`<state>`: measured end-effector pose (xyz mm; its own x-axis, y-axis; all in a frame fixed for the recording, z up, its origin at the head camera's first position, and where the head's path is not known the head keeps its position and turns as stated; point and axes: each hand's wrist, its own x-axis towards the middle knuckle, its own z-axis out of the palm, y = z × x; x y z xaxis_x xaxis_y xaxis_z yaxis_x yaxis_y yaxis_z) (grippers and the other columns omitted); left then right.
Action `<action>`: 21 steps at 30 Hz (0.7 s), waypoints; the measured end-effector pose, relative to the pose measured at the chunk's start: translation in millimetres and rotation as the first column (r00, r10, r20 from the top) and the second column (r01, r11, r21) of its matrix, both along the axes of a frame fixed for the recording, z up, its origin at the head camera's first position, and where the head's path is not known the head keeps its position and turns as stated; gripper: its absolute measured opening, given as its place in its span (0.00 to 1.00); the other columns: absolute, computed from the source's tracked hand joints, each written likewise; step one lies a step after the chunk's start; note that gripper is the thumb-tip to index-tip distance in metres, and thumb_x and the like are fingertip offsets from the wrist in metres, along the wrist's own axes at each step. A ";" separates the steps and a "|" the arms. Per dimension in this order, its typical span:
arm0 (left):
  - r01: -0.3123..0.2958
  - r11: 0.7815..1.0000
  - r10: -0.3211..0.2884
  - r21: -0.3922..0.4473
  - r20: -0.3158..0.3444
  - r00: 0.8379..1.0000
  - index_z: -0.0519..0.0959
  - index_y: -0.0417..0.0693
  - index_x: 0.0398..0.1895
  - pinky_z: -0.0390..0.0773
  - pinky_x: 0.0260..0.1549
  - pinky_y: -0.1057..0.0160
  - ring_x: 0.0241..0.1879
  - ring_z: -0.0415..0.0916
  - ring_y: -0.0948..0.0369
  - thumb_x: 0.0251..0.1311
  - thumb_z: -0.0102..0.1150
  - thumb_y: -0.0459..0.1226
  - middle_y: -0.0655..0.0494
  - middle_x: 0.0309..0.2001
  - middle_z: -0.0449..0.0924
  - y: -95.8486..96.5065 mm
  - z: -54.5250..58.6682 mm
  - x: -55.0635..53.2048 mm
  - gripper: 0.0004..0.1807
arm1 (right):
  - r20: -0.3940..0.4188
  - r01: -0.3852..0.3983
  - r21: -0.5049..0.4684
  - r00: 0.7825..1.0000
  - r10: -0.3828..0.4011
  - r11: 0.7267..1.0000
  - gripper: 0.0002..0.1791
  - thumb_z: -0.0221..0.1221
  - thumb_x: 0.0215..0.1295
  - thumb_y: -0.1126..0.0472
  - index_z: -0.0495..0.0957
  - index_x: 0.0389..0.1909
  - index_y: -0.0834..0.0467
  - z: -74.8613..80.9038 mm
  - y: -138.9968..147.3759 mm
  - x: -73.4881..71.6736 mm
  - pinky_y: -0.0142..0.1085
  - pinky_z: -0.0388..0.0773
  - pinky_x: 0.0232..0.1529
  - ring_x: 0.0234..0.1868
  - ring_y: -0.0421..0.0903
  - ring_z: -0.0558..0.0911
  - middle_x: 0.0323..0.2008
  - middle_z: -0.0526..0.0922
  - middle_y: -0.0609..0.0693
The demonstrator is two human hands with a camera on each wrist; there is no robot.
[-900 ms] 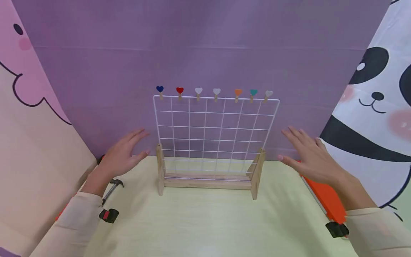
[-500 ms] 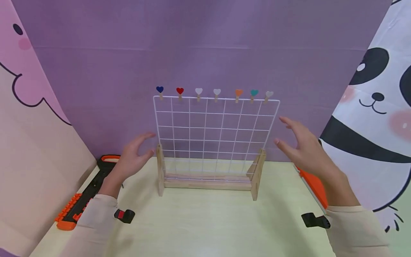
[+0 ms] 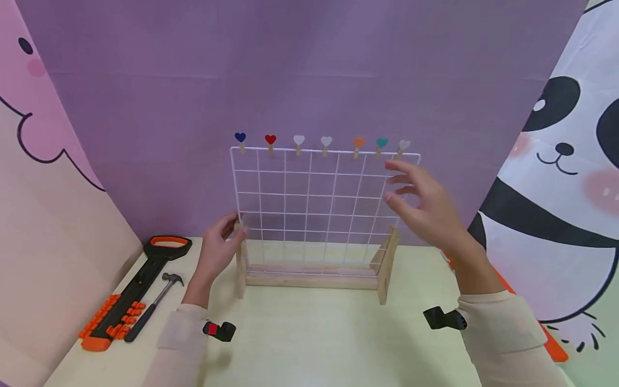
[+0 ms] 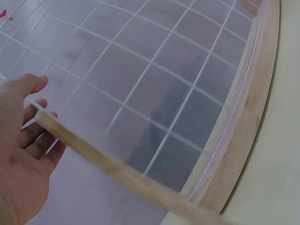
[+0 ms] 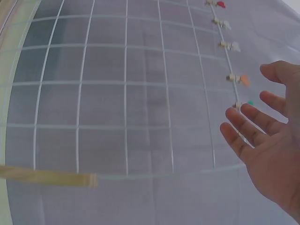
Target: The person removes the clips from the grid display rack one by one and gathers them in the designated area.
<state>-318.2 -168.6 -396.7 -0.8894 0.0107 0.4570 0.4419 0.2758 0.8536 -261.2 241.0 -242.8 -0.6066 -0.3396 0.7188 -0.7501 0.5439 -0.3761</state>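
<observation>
A white wire grid panel (image 3: 309, 192) stands in a wooden base (image 3: 309, 280) on the table. Along its top rail sit several heart clothespins, among them a dark blue (image 3: 240, 138), a red (image 3: 270, 140), an orange (image 3: 359, 143) and a teal one (image 3: 382, 143). My left hand (image 3: 219, 248) is at the panel's left edge by the wooden post (image 4: 112, 166); its fingers reach behind and its thumb lies in front, with a gap between them. My right hand (image 3: 425, 207) hovers before the upper right corner, fingers apart and loosely bent, holding nothing.
At left on the table lie a black-and-orange tool (image 3: 140, 287), several small orange pieces (image 3: 130, 317) and a claw hammer (image 3: 156, 305). An orange object (image 3: 556, 346) shows behind my right arm. A purple backdrop (image 3: 309, 70) hangs behind the panel.
My left hand has moved right to the panel's left edge. The right hand has moved left and up toward the upper right corner. The tools at left have come into view.
</observation>
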 end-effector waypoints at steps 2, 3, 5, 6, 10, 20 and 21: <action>-0.014 0.999 0.014 0.035 0.000 1.000 0.75 0.39 0.68 0.71 0.71 0.56 0.70 0.73 0.45 0.72 0.62 0.38 0.38 0.67 0.77 2.6 -4.9 -1.0 0.24 | 0.016 -0.036 -0.012 0.999 0.036 0.999 0.33 0.62 0.68 0.72 0.69 0.73 0.55 2.4 -6.5 -1.7 0.20 0.77 0.56 0.58 0.31 0.78 0.69 0.76 0.53; -0.024 0.998 0.024 0.054 -0.008 1.000 0.77 0.39 0.66 0.73 0.70 0.60 0.68 0.75 0.46 0.73 0.61 0.39 0.39 0.65 0.78 3.7 -7.0 -2.1 0.23 | 0.025 -0.050 -0.014 0.998 0.050 0.999 0.32 0.62 0.68 0.72 0.69 0.73 0.56 3.7 -9.3 -2.4 0.21 0.77 0.56 0.59 0.31 0.78 0.70 0.76 0.53; -0.044 0.995 0.045 0.085 -0.011 0.999 0.78 0.40 0.65 0.76 0.65 0.70 0.66 0.77 0.50 0.74 0.60 0.40 0.41 0.64 0.80 5.7 -10.5 -4.1 0.21 | 0.037 -0.070 -0.010 0.997 0.070 0.998 0.32 0.61 0.69 0.72 0.69 0.73 0.57 6.4 -14.3 -3.9 0.22 0.77 0.57 0.59 0.34 0.79 0.70 0.75 0.53; -0.053 0.994 0.054 0.099 -0.010 0.998 0.78 0.40 0.65 0.76 0.62 0.74 0.65 0.78 0.52 0.74 0.59 0.41 0.41 0.64 0.81 6.7 -12.0 -5.4 0.21 | 0.041 -0.079 -0.009 0.996 0.079 0.997 0.31 0.61 0.69 0.72 0.69 0.73 0.58 7.8 -16.6 -4.9 0.23 0.78 0.57 0.59 0.37 0.79 0.70 0.75 0.54; -0.054 0.986 0.053 0.158 0.006 0.999 0.78 0.40 0.64 0.75 0.56 0.82 0.62 0.79 0.62 0.75 0.59 0.41 0.42 0.64 0.81 6.6 -17.5 -9.8 0.21 | 0.081 -0.099 -0.023 0.992 0.100 0.995 0.29 0.59 0.72 0.69 0.69 0.73 0.58 12.9 -27.7 -9.4 0.22 0.76 0.58 0.60 0.47 0.80 0.69 0.75 0.52; -0.045 0.973 0.049 0.225 -0.012 0.999 0.79 0.38 0.63 0.76 0.57 0.80 0.56 0.79 0.69 0.74 0.59 0.38 0.39 0.62 0.81 9.2 -22.8 -12.2 0.19 | 0.237 -0.166 -0.162 0.950 0.202 0.973 0.22 0.58 0.74 0.65 0.75 0.67 0.59 29.7 -61.5 -19.3 0.27 0.79 0.61 0.61 0.47 0.82 0.63 0.80 0.52; -0.045 0.972 0.049 0.229 -0.014 0.999 0.79 0.38 0.63 0.76 0.57 0.80 0.56 0.79 0.70 0.74 0.58 0.38 0.37 0.62 0.81 10.0 -22.9 -12.3 0.19 | 0.245 -0.179 -0.182 0.944 0.221 0.967 0.21 0.58 0.74 0.65 0.75 0.66 0.59 30.9 -64.8 -20.3 0.27 0.79 0.61 0.61 0.49 0.82 0.62 0.80 0.53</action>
